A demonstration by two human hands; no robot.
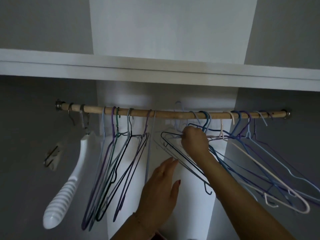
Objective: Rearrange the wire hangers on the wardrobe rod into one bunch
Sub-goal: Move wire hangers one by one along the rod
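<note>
- right hand (pixel 194 142) reaches up under the wooden rod (pixel 173 114), fingers curled round the necks of a few wire hangers (pixel 174 149) mid-rod; these hang tilted, and whether their hooks are on the rod i cannot tell.
- left hand (pixel 161 186) lower and nearer, fingers straight and together, holding nothing, fingertips just beside the tilted bottom wires.
- hangers sit in three lots: left group (pixel 112 161) of about six hooks, the held lot in the middle, right group (pixel 251 148) of about eight hooks. wires overlap, so counts are rough.
- one white plastic hanger (pixel 69 179) far left on a metal hook; one rod; two hands.
- risk: held wires are crossed with the right group, so a sideways pull could snag and drag neighbours.
- risk: a loose grip on several thin necks could let one slip and drop.
</note>
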